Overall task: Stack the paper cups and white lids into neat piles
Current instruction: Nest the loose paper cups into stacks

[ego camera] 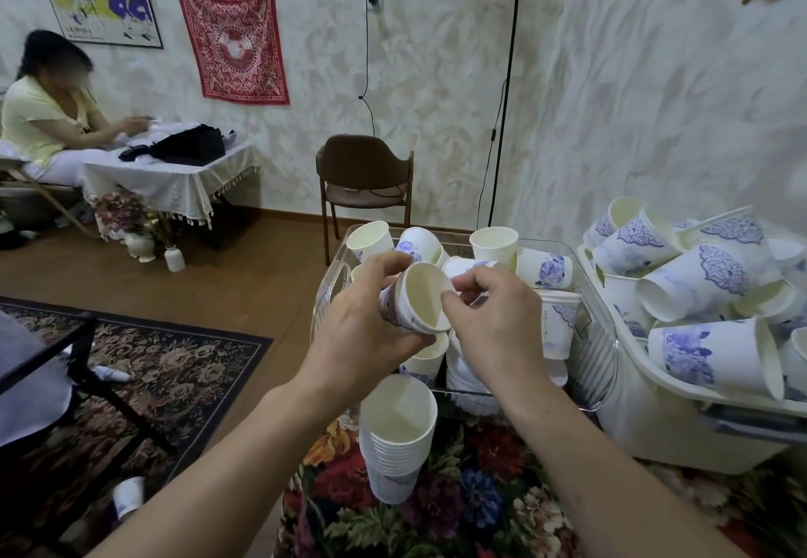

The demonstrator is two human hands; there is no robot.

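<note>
My left hand [362, 321] grips a white paper cup with blue print [421, 297], tilted so its mouth faces me. My right hand [493, 317] pinches that cup's rim at its right edge. Both hands hover over a clear plastic bin [598, 352] filled with loose cups. Below them a nested stack of cups [395, 435] stands upright on the floral tablecloth. White lids [469, 383] lie piled in the bin's near right part, partly hidden by my right wrist.
A white basket [655, 422] heaped with more printed cups sits at the right. One cup [129, 496] lies on the carpet at the lower left. A brown chair [364, 182], a floor lamp and another person at a small table are further back.
</note>
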